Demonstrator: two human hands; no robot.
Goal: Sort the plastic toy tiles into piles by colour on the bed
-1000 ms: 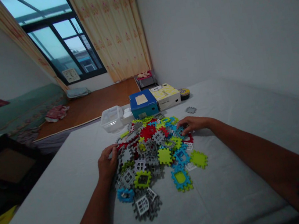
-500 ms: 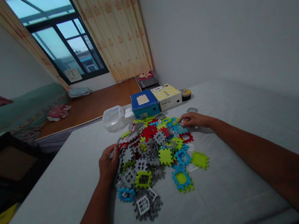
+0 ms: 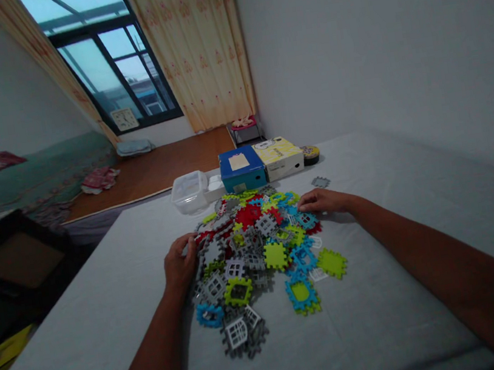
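Interlocking tiles (image 3: 256, 251) lie in a loose heap in the middle of the frame, on the grey sheet (image 3: 388, 177), in red, blue, green and grey. My left hand (image 3: 180, 265) sits at the heap's left edge with the fingers curled in against grey pieces; I cannot tell whether they actually clamp 1 or only press on it. My right hand (image 3: 320, 200) rests at the upper right edge, fingers stretched out together and flat on blue pieces, gripping nothing that I can see.

The risk, as I judge it, is in the toothed edges: many pieces overlap and may be hooked together, so lifting or dragging 1 could pull neighbours along and scatter them. The sheet looks soft, so a push could also ruck it. 1 stray grey tile (image 3: 321, 182) already lies apart, above the right hand.

Above the heap stand 4 containers in a row. The clear tub (image 3: 189, 192) is open and looks empty, though I cannot be sure. The blue box (image 3: 242, 172) and the yellow box (image 3: 280, 157) are closed, as is the small round tin (image 3: 310, 153), so their contents are hidden.
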